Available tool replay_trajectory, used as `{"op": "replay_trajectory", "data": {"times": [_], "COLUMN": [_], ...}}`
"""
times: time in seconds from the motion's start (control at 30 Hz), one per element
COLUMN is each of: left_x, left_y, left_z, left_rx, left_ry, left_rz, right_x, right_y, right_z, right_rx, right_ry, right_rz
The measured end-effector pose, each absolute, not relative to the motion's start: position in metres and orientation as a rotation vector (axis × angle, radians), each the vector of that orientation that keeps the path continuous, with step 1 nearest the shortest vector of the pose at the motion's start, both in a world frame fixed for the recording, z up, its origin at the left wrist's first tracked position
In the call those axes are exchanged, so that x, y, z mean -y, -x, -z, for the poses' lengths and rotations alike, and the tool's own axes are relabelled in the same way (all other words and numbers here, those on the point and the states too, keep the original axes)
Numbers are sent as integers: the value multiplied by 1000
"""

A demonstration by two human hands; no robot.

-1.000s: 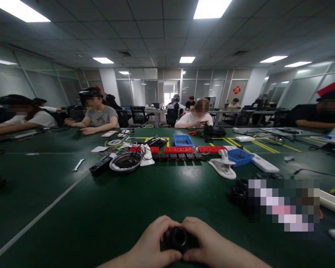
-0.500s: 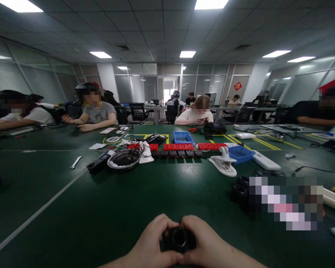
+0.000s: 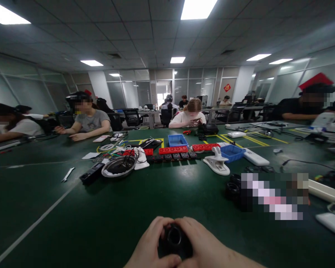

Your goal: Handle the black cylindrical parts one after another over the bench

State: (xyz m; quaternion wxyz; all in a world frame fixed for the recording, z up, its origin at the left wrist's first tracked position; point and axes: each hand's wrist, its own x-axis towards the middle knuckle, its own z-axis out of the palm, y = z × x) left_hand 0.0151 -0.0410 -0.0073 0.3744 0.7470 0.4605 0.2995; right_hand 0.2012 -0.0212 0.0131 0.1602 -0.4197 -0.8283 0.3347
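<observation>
At the near edge of the view, a black rounded object point(image 3: 175, 242) with a raised ring and a dark round opening on top is held between both hands. My left hand point(image 3: 152, 243) wraps its left side, thumb across the near side. My right hand point(image 3: 199, 242) closes round the right side, and the fingertips of both hands meet at the far side. The fingers hide most of the object, so its exact kind cannot be made out. To the right lies a black item with round openings point(image 3: 233, 188), beside a blurred-out patch.
Across the green table point(image 3: 100, 216) lie a metal bowl point(image 3: 131, 171), red socket strips point(image 3: 173, 149), blue trays point(image 3: 178, 140), a white clip stand point(image 3: 217, 163), a wrench point(image 3: 68, 174) and a black device point(image 3: 92, 173). Several people sit around the table.
The whole view has shifted slightly, with the table things lower and further left. Both hands still hold the black object; the fingers at its far side have drawn closer together.
</observation>
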Motion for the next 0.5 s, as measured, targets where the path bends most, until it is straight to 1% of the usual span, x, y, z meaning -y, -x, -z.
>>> {"op": "replay_trajectory", "data": {"times": [0.13, 0.27, 0.5], "left_x": [42, 43, 44], "left_y": [-15, -15, -14], "left_z": [12, 11, 10], "left_rx": [-1230, -1255, -1305], "left_ry": [-1875, -1909, -1924], "left_rz": [-762, -764, -741], "right_x": [22, 22, 21], "right_y": [-210, -210, -208], "right_z": [-19, -21, -20], "right_rx": [2314, 2329, 2291], "right_ry": [1047, 984, 983], "right_rz": [-1072, -1003, -997]}}
